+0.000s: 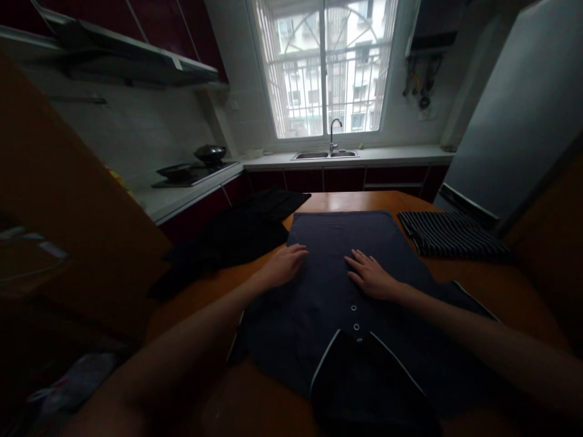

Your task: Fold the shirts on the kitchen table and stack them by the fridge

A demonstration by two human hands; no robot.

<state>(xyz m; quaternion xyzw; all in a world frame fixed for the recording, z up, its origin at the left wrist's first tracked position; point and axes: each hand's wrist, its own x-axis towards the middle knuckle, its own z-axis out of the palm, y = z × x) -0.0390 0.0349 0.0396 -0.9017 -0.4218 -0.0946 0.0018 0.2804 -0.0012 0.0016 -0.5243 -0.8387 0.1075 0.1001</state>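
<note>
A dark navy polo shirt (332, 243) with white piping and white buttons lies spread face up on the wooden table (510, 285), collar toward me. My left hand (285, 264) rests flat on the shirt's left side, fingers stretched out. My right hand (371, 274) lies flat on the chest just right of the button placket, fingers slightly spread. Neither hand holds anything.
A black garment (237, 237) lies heaped at the table's left, hanging off the edge. A folded striped cloth (450, 233) sits at the right. Beyond are a counter with a stove and pan (200, 162), a sink (325, 154) under the window, and a fridge (514, 121) at right.
</note>
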